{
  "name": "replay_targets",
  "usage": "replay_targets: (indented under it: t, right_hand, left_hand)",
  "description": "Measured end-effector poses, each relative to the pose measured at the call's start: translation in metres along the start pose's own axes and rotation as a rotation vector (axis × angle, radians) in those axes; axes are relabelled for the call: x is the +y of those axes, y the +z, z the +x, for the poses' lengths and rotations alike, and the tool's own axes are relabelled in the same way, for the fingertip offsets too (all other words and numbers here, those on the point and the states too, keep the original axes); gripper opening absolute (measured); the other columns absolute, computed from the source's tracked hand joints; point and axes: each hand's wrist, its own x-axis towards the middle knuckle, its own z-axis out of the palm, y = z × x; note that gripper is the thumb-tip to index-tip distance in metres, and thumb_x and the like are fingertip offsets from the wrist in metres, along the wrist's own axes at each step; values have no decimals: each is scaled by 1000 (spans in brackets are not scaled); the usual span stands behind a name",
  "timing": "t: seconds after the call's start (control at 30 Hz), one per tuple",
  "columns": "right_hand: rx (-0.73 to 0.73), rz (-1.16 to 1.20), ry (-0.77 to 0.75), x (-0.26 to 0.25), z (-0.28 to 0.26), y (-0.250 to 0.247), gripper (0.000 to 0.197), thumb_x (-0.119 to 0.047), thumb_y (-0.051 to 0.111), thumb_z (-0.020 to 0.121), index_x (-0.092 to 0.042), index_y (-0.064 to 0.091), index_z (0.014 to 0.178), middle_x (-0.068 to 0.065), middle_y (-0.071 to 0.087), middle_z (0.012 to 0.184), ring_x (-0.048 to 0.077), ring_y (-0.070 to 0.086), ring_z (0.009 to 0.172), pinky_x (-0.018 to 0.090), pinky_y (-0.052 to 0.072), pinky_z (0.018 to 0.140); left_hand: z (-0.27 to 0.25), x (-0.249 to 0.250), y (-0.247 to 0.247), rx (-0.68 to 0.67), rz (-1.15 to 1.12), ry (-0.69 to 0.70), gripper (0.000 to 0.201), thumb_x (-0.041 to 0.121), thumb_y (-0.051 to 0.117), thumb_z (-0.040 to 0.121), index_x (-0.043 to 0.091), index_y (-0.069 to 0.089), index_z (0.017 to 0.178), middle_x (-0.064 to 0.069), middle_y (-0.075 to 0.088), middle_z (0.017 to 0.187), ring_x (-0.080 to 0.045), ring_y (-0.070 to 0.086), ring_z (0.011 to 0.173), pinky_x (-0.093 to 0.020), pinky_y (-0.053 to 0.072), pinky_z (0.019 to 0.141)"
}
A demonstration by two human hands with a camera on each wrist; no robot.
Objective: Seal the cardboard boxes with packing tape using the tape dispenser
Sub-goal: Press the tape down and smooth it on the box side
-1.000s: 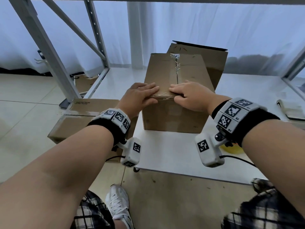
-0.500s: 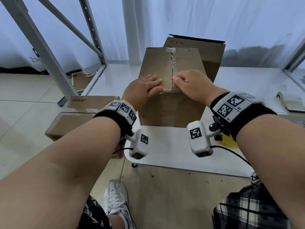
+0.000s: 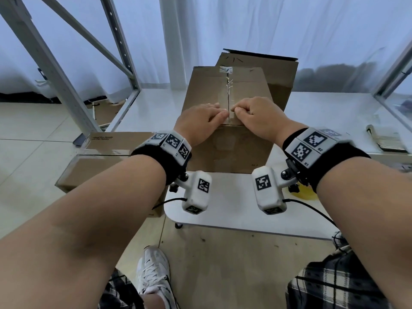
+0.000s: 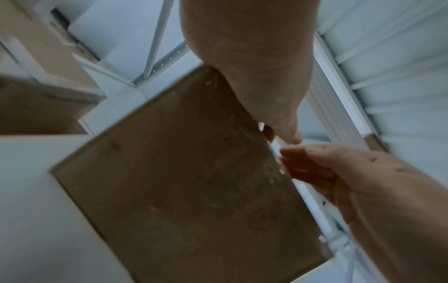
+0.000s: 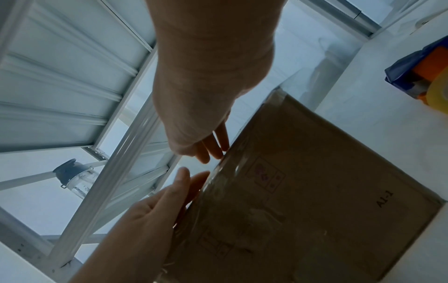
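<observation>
A brown cardboard box stands on the white table, with clear tape along its top centre seam. Both hands rest on the box top at its near edge, one on each side of the seam. My left hand lies flat with straight fingers pressing the cardboard. My right hand has bent fingers, their tips pressing down beside the seam. The blue and orange tape dispenser lies on the table to the right of the box; neither hand holds it.
A second box with a raised flap stands right behind the first. Sealed boxes are stacked on the floor at the left, beside a grey metal shelf frame. A worn booklet lies far right on the table.
Both hands have slid from the box's near edge a little farther onto the top, toward the seam. The right hand's fingers have gone from flat to bent.
</observation>
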Motion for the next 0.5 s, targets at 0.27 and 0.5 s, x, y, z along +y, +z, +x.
replay_targets:
  t: [0.27, 0.5]
  right_hand:
    - [38, -60, 10, 20, -3, -3, 30, -26, 45, 98, -14, 71, 107, 3, 70, 102, 19, 61, 93, 33, 48, 85]
    - [5, -211, -41, 13, -11, 6, 35, -40, 49, 97, -25, 64, 124, 1, 63, 122, 20, 56, 112, 37, 43, 97]
  left_hand:
    - [3, -7, 12, 59, 124, 20, 53, 68, 44, 84, 42, 54, 129, 15, 49, 140, -14, 40, 131, -38, 30, 109]
    - [-6, -6, 14, 34, 296, 92, 62, 64, 44, 87, 35, 41, 142, 10, 41, 148, -18, 35, 137, -37, 25, 109]
